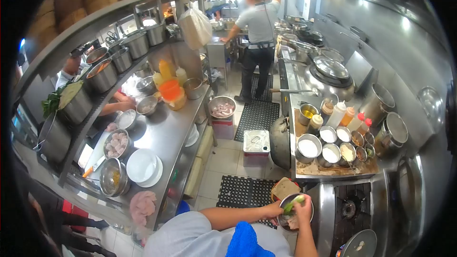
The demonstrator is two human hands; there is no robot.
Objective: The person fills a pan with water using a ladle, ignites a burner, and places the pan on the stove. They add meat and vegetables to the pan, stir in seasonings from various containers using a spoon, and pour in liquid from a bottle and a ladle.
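At the lower middle, a metal bowl [288,227] holds pale food and something green. My left hand [273,210] is closed on the left side of the bowl's rim. My right hand [303,207] is over the bowl's right side, its fingers closed round green vegetable pieces [293,203]. Behind the bowl, a tan board or lid [285,189] rests on a red-rimmed container. The bottom of the bowl is partly hidden by my hands and the food.
To the right are a gas burner [349,208] and a counter [304,169] with bowls and sauce bottles. On the left, a steel table [164,135] bears plates and bowls of raw meat. Ahead, a person [259,28] stands in the aisle. A lidded tin [256,141] is on the floor.
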